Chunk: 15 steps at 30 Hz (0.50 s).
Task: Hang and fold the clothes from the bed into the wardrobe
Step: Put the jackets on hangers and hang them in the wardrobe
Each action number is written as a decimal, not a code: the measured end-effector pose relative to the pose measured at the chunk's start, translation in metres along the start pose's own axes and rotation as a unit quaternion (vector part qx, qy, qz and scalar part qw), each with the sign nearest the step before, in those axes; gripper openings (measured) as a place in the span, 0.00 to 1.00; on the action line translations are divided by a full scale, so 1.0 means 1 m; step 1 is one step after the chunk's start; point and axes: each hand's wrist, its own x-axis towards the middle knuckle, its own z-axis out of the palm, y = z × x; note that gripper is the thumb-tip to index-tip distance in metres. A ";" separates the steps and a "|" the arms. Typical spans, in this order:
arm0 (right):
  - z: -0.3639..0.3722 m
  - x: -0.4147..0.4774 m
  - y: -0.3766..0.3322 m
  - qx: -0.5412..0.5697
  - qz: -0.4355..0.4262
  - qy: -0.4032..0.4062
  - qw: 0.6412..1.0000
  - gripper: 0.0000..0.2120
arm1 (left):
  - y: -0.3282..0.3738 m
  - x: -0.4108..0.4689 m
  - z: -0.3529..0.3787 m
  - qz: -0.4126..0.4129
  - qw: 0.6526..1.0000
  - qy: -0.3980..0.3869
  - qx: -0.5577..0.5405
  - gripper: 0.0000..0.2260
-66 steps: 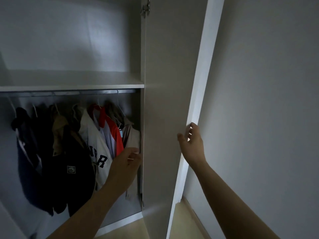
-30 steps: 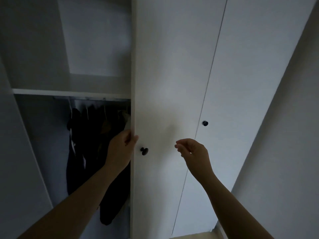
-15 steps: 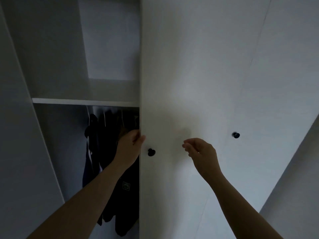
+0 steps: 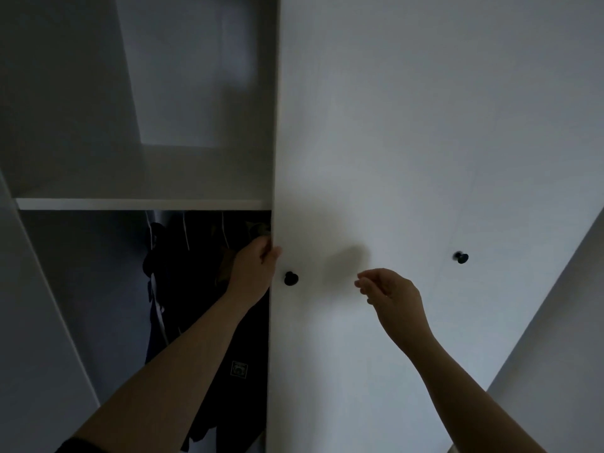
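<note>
Our left hand (image 4: 258,273) grips the rigid wardrobe door (image 4: 343,158) edge, right hand (image 4: 392,292) loosely open and empty beside its knob (image 4: 291,278); soft, light clothes (image 4: 202,289) hang inside left, best taken by hangers.

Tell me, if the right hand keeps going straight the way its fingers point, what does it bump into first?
Probably the white wardrobe door. The right hand points up and left, close to its surface, with the black knob further along that line. Depth is hard to judge here.
</note>
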 end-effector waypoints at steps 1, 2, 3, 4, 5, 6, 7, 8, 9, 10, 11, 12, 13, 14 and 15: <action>0.002 0.001 0.000 -0.003 0.001 0.001 1.000 0.06 | -0.002 0.005 0.000 -0.001 1.000 0.001 0.003 0.09; 0.003 0.002 0.000 -0.004 0.003 0.004 1.000 0.05 | -0.003 0.010 0.001 -0.002 1.000 0.001 0.006 0.09; 0.005 0.002 0.001 -0.006 0.005 0.006 1.000 0.05 | -0.005 0.014 0.001 -0.005 1.000 0.000 0.006 0.09; 0.006 0.003 0.001 -0.008 0.006 0.007 1.000 0.05 | -0.008 0.018 0.001 -0.010 1.000 0.000 0.004 0.09; 0.008 0.003 0.002 -0.009 0.007 0.007 1.000 0.06 | -0.010 0.021 0.001 -0.015 1.000 0.000 0.002 0.09; 0.009 0.004 0.003 -0.008 0.008 0.008 1.000 0.06 | -0.012 0.024 0.000 -0.018 1.000 0.000 0.001 0.10; 0.011 0.005 0.003 -0.007 0.009 0.009 1.000 0.07 | -0.014 0.027 0.000 -0.020 1.000 0.000 -0.002 0.10; 0.012 0.007 0.003 -0.006 0.009 0.010 1.000 0.07 | -0.016 0.031 -0.001 -0.020 1.000 0.000 -0.005 0.10; 0.013 0.008 0.003 -0.006 0.009 0.011 1.000 0.07 | -0.017 0.034 -0.001 -0.021 1.000 0.001 -0.007 0.10; 0.014 0.010 0.003 -0.005 0.011 0.011 1.000 0.08 | -0.018 0.037 -0.001 -0.024 1.000 0.001 -0.008 0.10; 0.014 0.012 0.003 -0.003 0.013 0.012 1.000 0.08 | -0.019 0.040 0.000 -0.027 1.000 0.000 -0.009 0.09; 0.014 0.014 0.004 -0.003 0.016 0.013 1.000 0.08 | -0.019 0.041 0.001 -0.029 0.999 -0.002 -0.012 0.09; 0.013 0.016 0.004 -0.004 0.019 0.013 1.000 0.08 | -0.020 0.041 0.002 -0.031 0.999 -0.004 -0.017 0.09; 0.012 0.017 0.005 -0.005 0.018 0.013 1.000 0.08 | -0.019 0.040 0.003 -0.033 0.999 -0.005 -0.020 0.09; 0.011 0.018 0.005 -0.005 0.016 0.014 1.000 0.08 | -0.019 0.039 0.004 -0.035 0.999 -0.001 -0.019 0.10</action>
